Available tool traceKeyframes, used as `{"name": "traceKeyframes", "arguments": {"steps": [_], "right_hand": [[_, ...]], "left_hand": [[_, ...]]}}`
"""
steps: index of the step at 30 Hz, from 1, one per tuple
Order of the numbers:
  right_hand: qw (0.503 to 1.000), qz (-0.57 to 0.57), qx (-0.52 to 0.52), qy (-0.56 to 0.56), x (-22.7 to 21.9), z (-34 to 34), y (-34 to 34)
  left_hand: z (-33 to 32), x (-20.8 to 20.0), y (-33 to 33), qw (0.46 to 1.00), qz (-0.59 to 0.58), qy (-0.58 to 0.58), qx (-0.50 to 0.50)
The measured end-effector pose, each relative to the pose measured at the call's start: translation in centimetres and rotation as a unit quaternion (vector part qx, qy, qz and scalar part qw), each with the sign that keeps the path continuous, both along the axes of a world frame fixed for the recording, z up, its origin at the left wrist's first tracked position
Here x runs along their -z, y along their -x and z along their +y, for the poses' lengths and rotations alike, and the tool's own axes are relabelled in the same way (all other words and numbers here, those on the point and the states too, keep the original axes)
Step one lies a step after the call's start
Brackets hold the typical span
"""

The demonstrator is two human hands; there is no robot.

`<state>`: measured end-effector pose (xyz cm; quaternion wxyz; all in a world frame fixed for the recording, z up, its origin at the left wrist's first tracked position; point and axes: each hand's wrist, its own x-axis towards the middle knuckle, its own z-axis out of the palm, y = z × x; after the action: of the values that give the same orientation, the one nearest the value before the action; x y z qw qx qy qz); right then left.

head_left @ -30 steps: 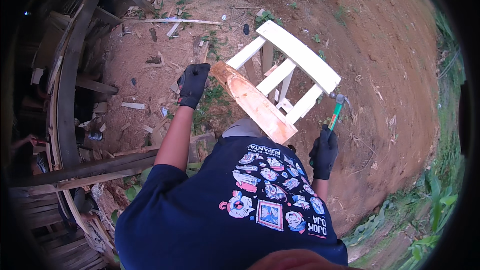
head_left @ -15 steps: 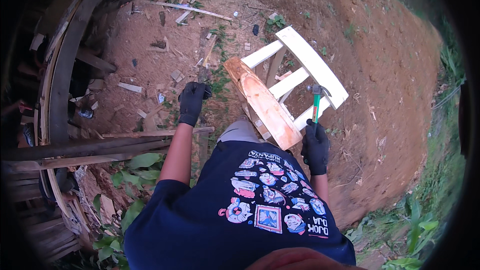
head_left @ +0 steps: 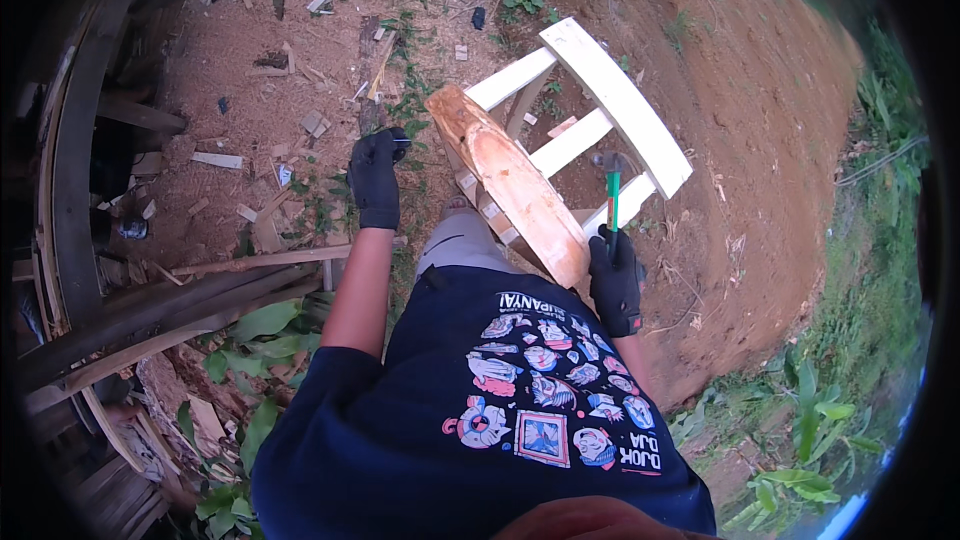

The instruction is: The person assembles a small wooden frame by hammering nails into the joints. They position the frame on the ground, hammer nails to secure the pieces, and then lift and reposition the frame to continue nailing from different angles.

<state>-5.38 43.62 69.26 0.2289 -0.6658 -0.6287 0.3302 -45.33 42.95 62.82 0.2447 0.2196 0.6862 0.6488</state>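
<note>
Gripping a hammer (head_left: 613,202) by its green handle, a person's right hand (head_left: 615,282), black-gloved, is closed firmly in front of the body. The hammer's head shows in the gap between the middle and rightmost slats of a wooden frame (head_left: 572,143); whether it touches wood, I cannot tell.

The frame is on the bare ground (head_left: 760,220), just ahead of the person: a pale curved rail (head_left: 620,105) on its far side, three slats, and a rough brown plank (head_left: 515,190) nearest the body.

The left hand (head_left: 375,180), also gloved, hangs apart from the plank's left end. Its fingers are curled, but how tightly, and whether they hold anything, I cannot tell.

The step in hand looks like hammer work on the frame; a next blow would call for lifting the hammer clear of the slats and steadying the wood.

Scraps (head_left: 218,160) litter the ground's left side, dark beams (head_left: 150,320) line its left edge, and plants (head_left: 800,440) fill its lower right corner.
</note>
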Motion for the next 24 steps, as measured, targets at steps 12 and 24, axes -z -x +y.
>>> {"name": "traceKeyframes", "arguments": {"steps": [12,24], "right_hand": [[0.972,-0.072,0.169,0.146,-0.1,-0.7,1.0],[0.935,-0.224,0.221,0.162,-0.1,-1.1,2.8]], "left_hand": [[12.2,1.4,-0.1,0.990,0.033,-0.075,0.115],[11.7,2.1,0.2,0.960,0.137,-0.002,0.243]]}}
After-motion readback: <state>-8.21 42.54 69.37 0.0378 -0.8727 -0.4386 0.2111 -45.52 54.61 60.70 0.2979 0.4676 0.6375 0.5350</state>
